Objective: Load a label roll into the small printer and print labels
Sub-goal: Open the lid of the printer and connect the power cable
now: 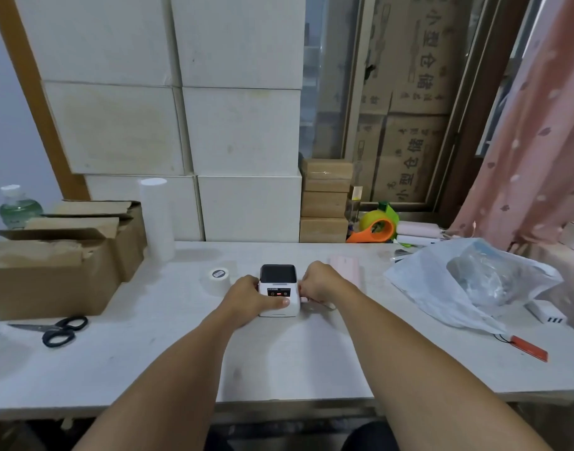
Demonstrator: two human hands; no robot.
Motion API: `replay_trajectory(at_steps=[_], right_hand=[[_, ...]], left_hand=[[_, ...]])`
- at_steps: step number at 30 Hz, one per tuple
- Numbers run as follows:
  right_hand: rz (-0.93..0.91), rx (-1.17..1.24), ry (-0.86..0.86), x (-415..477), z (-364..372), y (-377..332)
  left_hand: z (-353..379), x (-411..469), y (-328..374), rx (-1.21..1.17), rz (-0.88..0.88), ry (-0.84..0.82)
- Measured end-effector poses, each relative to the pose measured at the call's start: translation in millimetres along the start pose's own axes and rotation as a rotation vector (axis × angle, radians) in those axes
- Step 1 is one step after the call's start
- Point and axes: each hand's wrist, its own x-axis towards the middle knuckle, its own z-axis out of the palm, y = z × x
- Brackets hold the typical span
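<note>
Small white printer (278,289) on the surface (181,353), lid shut. Left hand (246,296) wrapped round printer's left side, thumb across its front. Right hand (316,281) curled shut at printer's right side, pinching a small white plug (304,300). Label roll (216,278) just left of printer.

A small white printer (279,291) with a dark lid sits near the middle of the table (279,359). The left hand (251,296) grips its left side, thumb lying across the front below the panel. The right hand (318,281) is at its right side, fingers (306,296) pinched on a small white piece there. A label roll (216,278) stands just left of the printer. Scissors (56,330) lie near the left edge, beside a cardboard box (48,275). A white plastic bag (467,284) lies toward the right edge.
</note>
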Motion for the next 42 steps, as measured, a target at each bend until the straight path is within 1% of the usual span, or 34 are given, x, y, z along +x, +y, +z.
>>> replay_trajectory(at_steps=[2,6,10,17,22,28,31,38,42], right_hand=[[-0.017,-0.069,0.013,-1,2,-3],[-0.026,-0.159,-0.002,0,2,-5],[-0.048,-0.157,-0.018,2,3,-3],[-0.067,-0.089,0.056,2,7,9],[-0.099,-0.017,0.12,-1,10,7],[-0.1,0.21,0.091,-11,-5,-4],[-0.08,0.294,0.06,-22,-17,-10],[-0.04,0.311,0.021,-26,-16,-6],[-0.054,0.39,0.051,-23,-21,-5]], left_hand=[[0,1,-2,0.0,-0.008,0.003],[-4,2,4,0.025,-0.042,-0.043],[-4,2,5,0.023,-0.036,-0.048],[-5,-1,8,0.029,-0.016,-0.07],[-7,-6,15,0.045,-0.073,-0.004],[-9,-7,22,0.153,-0.041,0.026],[-9,-4,23,0.182,-0.029,-0.004],[-14,-17,39,0.207,-0.087,-0.033],[-19,-14,43,0.174,-0.098,0.016]])
